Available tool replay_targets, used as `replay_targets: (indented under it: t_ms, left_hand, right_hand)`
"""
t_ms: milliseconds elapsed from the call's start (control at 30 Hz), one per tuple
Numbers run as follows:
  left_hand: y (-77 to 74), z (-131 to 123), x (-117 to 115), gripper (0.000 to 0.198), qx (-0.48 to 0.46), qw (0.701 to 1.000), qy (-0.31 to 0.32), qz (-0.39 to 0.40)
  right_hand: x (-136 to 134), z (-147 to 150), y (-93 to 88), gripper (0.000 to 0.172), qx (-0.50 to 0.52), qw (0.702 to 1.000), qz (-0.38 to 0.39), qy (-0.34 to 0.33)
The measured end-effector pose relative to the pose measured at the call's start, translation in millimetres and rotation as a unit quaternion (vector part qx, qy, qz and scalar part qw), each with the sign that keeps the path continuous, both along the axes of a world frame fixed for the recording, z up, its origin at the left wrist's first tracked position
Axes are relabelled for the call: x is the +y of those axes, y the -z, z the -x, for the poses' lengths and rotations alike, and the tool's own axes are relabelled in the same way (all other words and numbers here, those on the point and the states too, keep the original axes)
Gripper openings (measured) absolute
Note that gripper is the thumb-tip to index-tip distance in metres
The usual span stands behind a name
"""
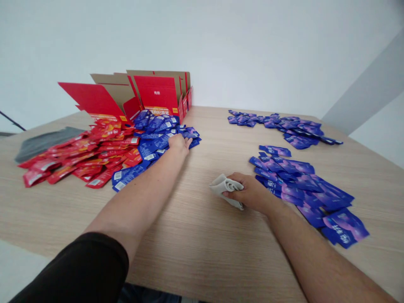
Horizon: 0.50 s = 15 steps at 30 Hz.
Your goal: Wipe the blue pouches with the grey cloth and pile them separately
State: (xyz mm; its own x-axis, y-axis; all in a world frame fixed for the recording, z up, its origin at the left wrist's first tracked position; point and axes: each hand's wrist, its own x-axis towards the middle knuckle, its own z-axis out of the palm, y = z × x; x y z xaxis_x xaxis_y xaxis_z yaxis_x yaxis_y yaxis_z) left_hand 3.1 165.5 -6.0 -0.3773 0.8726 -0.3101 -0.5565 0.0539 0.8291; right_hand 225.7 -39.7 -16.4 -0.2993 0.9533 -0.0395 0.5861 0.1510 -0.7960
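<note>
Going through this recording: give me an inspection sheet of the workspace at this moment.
Surface: light wood-grain table, sachets spread across it.
Job's things: red sachets and blue sachets heaped before an open red cardboard box; two spreads of purple-blue sachets to the right.
Clutter: grey fabric at the table's far left.
Grippers: none; bare hands. Left hand rests on the blue sachets; right hand grips a crumpled beige cloth.
Cables: nothing seen.
Surroundings: white wall behind; thin dark rod at far left, unclear what; black sleeve on the left arm.
</note>
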Motion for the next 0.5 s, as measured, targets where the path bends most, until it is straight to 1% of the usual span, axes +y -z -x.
replay_targets:
  t_ms: [133,267,400,500]
  left_hand:
    - [6.9,-4,-6,0.023,-0.015,1.000,-0.015,0.016]
    - [0.5,-3,-22,0.025,-0.013,1.000,-0.018,0.006]
    - [-7.5,-1,-44,0.029,-0.005,1.000,-0.014,-0.017]
    - [-5.1,-3,-67,0.028,0.022,0.999,0.026,-0.031]
  right_hand:
    - [1,1,2.2,0.034,-0.004,1.000,0.012,-0.007]
    - [3,1,3.0,0.034,-0.003,1.000,-0.004,-0.020]
    - [4,2,4.6,0.034,0.024,0.999,0.003,-0.032]
    - [5,3,5.5,0.031,0.041,0.998,0.013,-0.039]
